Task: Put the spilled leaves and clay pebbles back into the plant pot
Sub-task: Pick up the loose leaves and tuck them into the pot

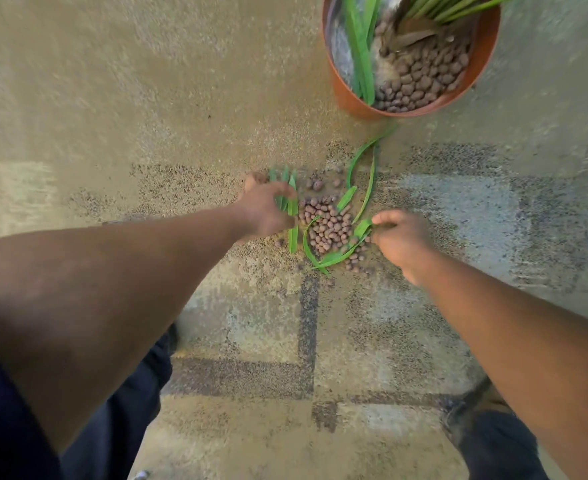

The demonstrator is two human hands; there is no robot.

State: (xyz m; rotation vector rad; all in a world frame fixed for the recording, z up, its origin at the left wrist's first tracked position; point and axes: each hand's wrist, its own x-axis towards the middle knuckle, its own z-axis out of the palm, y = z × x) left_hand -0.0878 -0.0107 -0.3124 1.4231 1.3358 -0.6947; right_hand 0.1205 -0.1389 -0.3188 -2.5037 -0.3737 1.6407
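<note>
A heap of brown clay pebbles [327, 223] lies on the carpet, with long green leaves [363, 188] curling over and around it. My left hand [266, 209] is at the heap's left edge, fingers closed around a bunch of straight green leaves [292, 233]. My right hand [398, 233] is at the heap's right edge, pinching the end of a bent leaf [360, 232]. The orange plant pot [349, 98] stands beyond the heap at the upper right, holding pebbles, leaves and green stems.
The floor is a beige carpet [147, 116] with dark lines and grey patches. My knees in dark trousers [500, 445] show at the bottom of the view. A few stray pebbles [320, 183] lie past the heap.
</note>
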